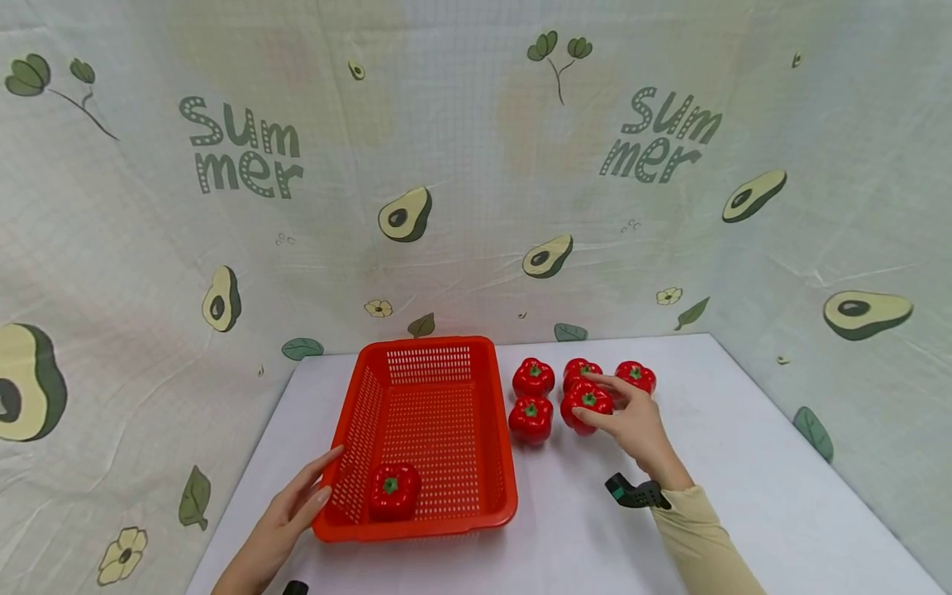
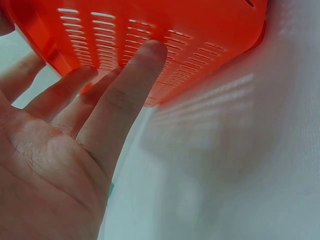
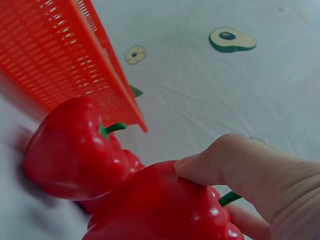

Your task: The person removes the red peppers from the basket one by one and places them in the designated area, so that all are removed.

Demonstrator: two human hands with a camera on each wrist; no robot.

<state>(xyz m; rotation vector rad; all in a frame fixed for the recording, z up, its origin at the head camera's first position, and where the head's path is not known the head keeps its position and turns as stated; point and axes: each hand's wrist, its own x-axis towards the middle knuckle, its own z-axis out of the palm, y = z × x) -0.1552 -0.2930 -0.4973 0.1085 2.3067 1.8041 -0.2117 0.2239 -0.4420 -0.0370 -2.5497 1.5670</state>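
My right hand [image 1: 632,421] pinches a red bell pepper [image 1: 582,423] with a green stem between thumb and fingers. In the right wrist view the thumb lies on top of this pepper [image 3: 155,210]. Close by are more red bell peppers: two left of it [image 1: 533,378] [image 1: 530,428], one just behind [image 1: 580,366], partly hidden, and one behind the hand [image 1: 635,373]. On the left, my left hand [image 1: 278,516] touches the side of a red plastic basket [image 1: 502,446]. Its fingers [image 2: 117,100] extend against the slotted outer wall. One bell pepper [image 1: 392,500] sits inside, near the front left.
The basket stands on a white table [image 1: 781,463], with the peppers to its right. A cloth backdrop [image 1: 461,107] printed with avocados and leaves rises behind the table and along both sides. A black strap [image 1: 640,494] circles my right wrist.
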